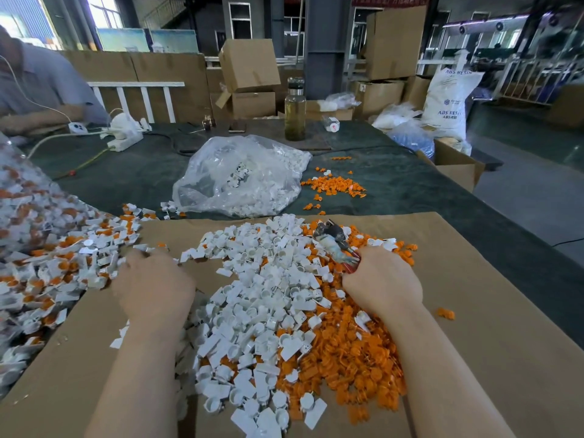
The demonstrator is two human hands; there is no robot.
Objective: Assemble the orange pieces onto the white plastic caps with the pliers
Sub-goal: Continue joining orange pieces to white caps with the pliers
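I see a flat brown cardboard sheet (474, 311) lying on the bench (410, 184) nearest me, with a heap of white plastic caps (262, 295) at its middle and orange plastic pieces (357, 352) just right of them. A mixed pile of assembled caps (47, 263) lies left. Behind the sheet sits a clear plastic bag (240, 175), a tall glass bottle (295, 110) farther back.

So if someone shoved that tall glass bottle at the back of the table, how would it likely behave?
The glass bottle stands upright, tall and narrow, so a push near its top would probably tip it rather than slide it. It looks mostly filled with yellowish liquid, so likely heavy for its size. The dark table covering looks like cloth, which may add drag at its base.
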